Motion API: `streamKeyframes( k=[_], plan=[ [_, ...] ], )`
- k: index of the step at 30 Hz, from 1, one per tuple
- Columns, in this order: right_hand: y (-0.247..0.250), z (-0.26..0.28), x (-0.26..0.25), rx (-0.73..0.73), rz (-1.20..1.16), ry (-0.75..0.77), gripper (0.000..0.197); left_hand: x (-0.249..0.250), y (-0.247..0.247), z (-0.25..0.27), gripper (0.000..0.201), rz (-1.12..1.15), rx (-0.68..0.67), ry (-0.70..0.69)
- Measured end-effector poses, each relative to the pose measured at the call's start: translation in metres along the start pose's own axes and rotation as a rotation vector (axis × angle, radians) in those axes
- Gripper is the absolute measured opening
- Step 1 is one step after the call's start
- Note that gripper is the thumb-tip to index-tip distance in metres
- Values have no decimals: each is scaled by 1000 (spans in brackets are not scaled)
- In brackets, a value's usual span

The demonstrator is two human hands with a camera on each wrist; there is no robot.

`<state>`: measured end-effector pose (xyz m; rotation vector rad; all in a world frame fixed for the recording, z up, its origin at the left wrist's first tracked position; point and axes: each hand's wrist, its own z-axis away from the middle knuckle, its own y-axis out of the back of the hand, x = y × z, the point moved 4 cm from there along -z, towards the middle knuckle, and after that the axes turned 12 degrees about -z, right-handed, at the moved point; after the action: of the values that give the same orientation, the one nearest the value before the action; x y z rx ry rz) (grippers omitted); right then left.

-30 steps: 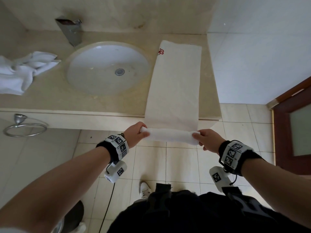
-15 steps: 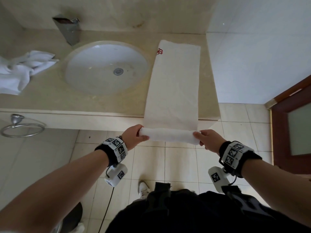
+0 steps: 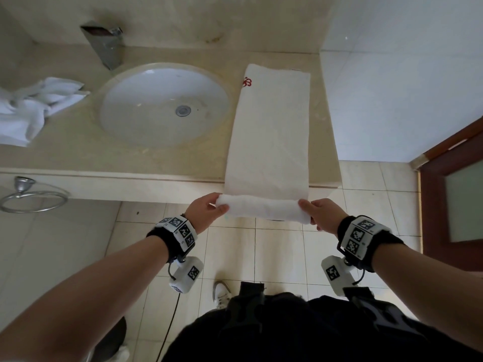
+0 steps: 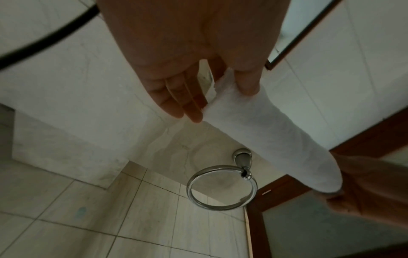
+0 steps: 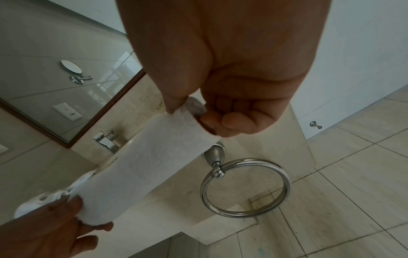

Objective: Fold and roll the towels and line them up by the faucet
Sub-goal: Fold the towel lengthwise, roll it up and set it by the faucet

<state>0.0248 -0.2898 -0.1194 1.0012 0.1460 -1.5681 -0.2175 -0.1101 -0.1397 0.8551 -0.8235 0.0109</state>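
A long white towel (image 3: 269,126), folded into a strip with a red emblem at its far end, lies on the counter right of the sink and hangs over the front edge. Its near end is rolled into a tube (image 3: 264,208) just off the counter edge. My left hand (image 3: 206,209) pinches the roll's left end (image 4: 223,97) between thumb and fingers. My right hand (image 3: 320,214) grips the right end (image 5: 189,120), fingers curled. The chrome faucet (image 3: 104,44) stands behind the sink at the back left.
A crumpled white towel (image 3: 34,105) lies on the counter left of the oval sink (image 3: 164,105). A chrome towel ring (image 3: 31,197) hangs below the counter front. A white wall stands right of the counter, a wooden door (image 3: 454,205) beyond it.
The rolled end has been turned a little further up toward the counter edge; both hands keep their hold on its ends and the hanging part is shorter.
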Motion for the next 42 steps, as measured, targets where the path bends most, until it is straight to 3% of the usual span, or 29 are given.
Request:
streamKeyframes(
  k=[9,13,18,26,30,34,36,40,42],
  plan=[
    [2,-3,3,14,-20,-53,53,-2,0,-3,14,240,46,108],
    [2,-4,0,34,65,-105,54,-3,-9,-3,11,524,-83,307],
    [-3,-3,4,9,-357,-273,47,4,-10,-3,6,737,-96,396],
    [-10,1,-4,-23,-595,-349,33,11,-9,-2,4,848,-68,482],
    [-11,1,-8,-18,-543,-308,14,13,-8,-3,18,793,-37,462],
    [-9,1,-6,-6,-625,-240,8,16,-7,1,14,803,-71,403],
    [-9,2,-5,-27,-659,-228,14,15,-6,3,14,831,-118,395],
    [-7,3,-3,-175,-813,-222,27,14,-2,6,39,852,-211,360],
    [-8,4,-4,-237,-779,-206,31,13,-1,5,42,787,-210,338]
  ],
)
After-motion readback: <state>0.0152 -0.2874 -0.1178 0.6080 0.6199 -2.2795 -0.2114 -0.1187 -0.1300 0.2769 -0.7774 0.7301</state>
